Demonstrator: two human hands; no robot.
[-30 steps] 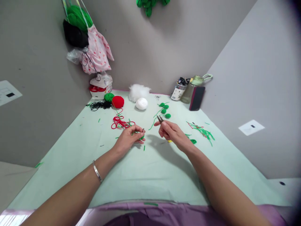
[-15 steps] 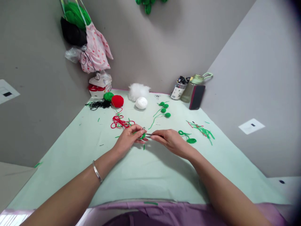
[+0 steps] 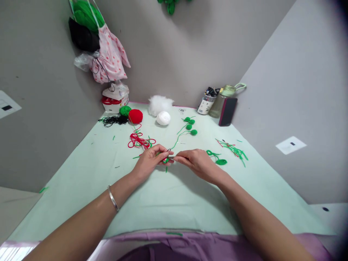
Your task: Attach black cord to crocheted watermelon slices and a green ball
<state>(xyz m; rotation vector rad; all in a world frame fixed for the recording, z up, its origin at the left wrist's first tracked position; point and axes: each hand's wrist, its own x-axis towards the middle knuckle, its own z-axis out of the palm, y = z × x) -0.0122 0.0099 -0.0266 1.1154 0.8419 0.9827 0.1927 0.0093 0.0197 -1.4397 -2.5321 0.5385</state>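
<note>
My left hand point(image 3: 150, 159) pinches a small green, red and white crocheted piece point(image 3: 165, 160) over the table, partly covered by the fingers. A thin black loop point(image 3: 169, 149) sticks up at its top. My right hand point(image 3: 199, 163) is closed on thread snips point(image 3: 171, 157), whose narrow metal blades point left and reach the piece. The handles are hidden in the palm. Just behind the left hand lies tangled red yarn point(image 3: 138, 140). Green crocheted balls point(image 3: 193, 132) with yarn tails lie beyond the hands, and a green leaf-shaped piece point(image 3: 221, 162) lies right of my right hand.
Red yarn ball point(image 3: 135, 116), black yarn point(image 3: 115, 120), white yarn ball point(image 3: 163, 118) and fluffy stuffing point(image 3: 160, 105) stand at the back. Cut green strands point(image 3: 235, 151) lie at right. A pen cup point(image 3: 206, 105), bottle point(image 3: 217, 107) and phone point(image 3: 228, 112) stand in the back right corner.
My right hand has come down and left, bringing the snips from above the table to the crocheted piece. My left hand keeps its grip, turning the piece slightly so red and white show.
</note>
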